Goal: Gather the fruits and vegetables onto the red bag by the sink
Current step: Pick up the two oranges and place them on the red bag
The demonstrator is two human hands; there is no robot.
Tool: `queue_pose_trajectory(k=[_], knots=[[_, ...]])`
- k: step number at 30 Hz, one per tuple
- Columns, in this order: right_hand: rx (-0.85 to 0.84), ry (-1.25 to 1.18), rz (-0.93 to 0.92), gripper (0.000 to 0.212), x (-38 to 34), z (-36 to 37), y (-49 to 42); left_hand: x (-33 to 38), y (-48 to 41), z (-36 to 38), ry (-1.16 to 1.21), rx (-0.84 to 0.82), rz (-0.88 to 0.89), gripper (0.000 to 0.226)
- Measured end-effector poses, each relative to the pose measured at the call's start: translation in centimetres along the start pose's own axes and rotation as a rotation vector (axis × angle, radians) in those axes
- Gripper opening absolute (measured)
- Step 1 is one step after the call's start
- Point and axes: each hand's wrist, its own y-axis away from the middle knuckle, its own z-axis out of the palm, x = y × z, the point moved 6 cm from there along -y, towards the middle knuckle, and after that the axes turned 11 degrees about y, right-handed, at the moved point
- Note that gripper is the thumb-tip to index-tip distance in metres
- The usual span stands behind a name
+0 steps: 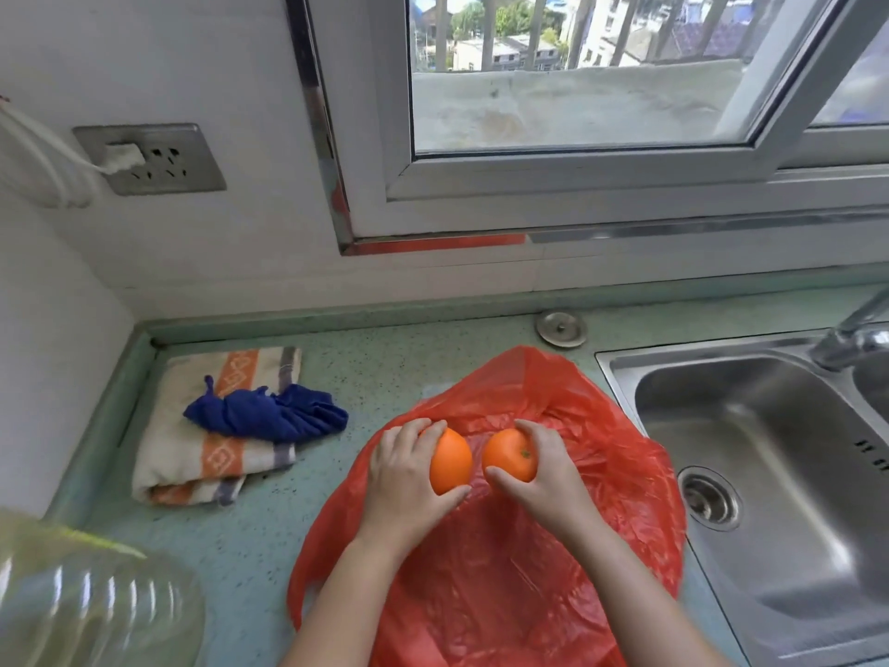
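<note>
**Two oranges, one red bag, sink right there**

So each hand had its own fruit: the left hand (401, 479) was wrapped around one round orange fruit (450, 462), and the right hand (546, 469) was clamped on a second orange with a green stem dot (510, 454). Both oranges sat close together but not quite touching, right over the middle of the crumpled red plastic bag (505, 584), which was spread flat on the counter.

Around it: a folded cream towel with orange patterned stripes (211, 450) lay to the left, with a bunched-up blue cloth (267, 414) on top of it, well apart from the bag. A clear ribbed plastic bottle (82, 604) blurred into the bottom-left corner. Just beside the bag on the right was the stainless steel sink (769, 464), its drain (709, 495) showing and the tap (856, 329) at the edge. A small round metal cap (561, 328) sat behind the bag.

The surface was a speckled pale green countertop (240, 546), white walls, a grey wall socket (154, 158) with a white plug, and a sliding window (577, 89) looking onto buildings. No readable writing anywhere.
</note>
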Motion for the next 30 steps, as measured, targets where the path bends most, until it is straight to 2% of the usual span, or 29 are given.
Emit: queue_pose_trajectory(k=[12,30], knots=[[-0.01,0.042,-0.018,0.072,0.4,2.7,-2.1,-2.0,-1.4,2.5,-0.199,-0.048,0.036,0.081],[0.015,0.077,-0.072,0.083,1.0,3.2,-2.3,-2.9,-1.2,2.4,-0.016,0.048,-0.007,0.082]])
